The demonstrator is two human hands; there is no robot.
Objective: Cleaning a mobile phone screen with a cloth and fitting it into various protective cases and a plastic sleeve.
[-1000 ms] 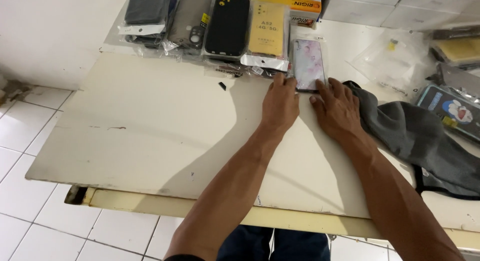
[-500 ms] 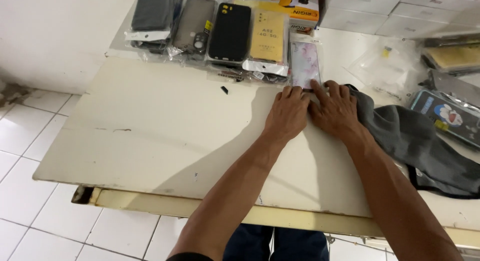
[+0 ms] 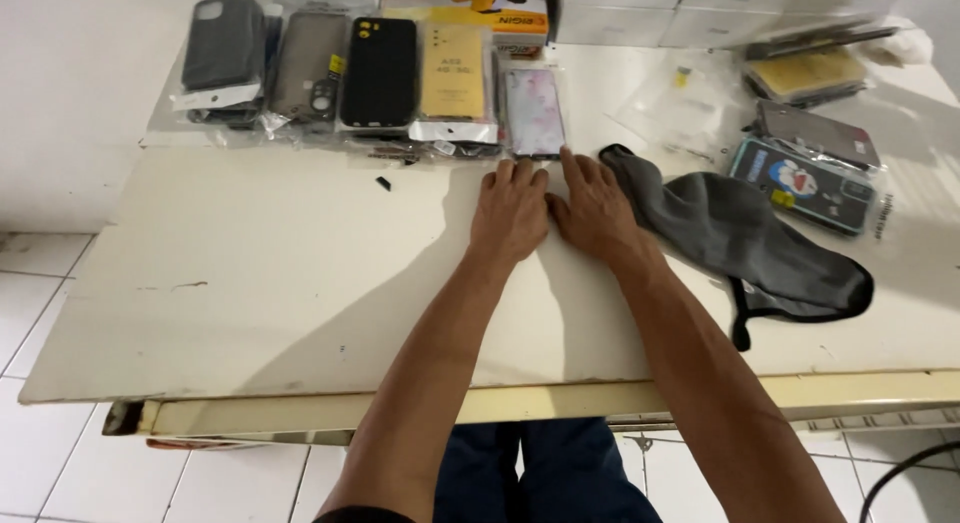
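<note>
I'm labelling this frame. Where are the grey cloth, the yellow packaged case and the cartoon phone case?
grey cloth (image 3: 745, 233), head view, its middle.
yellow packaged case (image 3: 452, 75), head view, its face.
cartoon phone case (image 3: 803, 184), head view, its centre.

Phone cases behind hands — cloth right.

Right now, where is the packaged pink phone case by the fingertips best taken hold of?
Probably by its near short edge, coming from the person's side: the phone case lies flat, lengthwise away, other packages crowd its left, and both the left hand and right hand already lie at that end.

Pink marbled phone case, grey cloth, cream table
</note>
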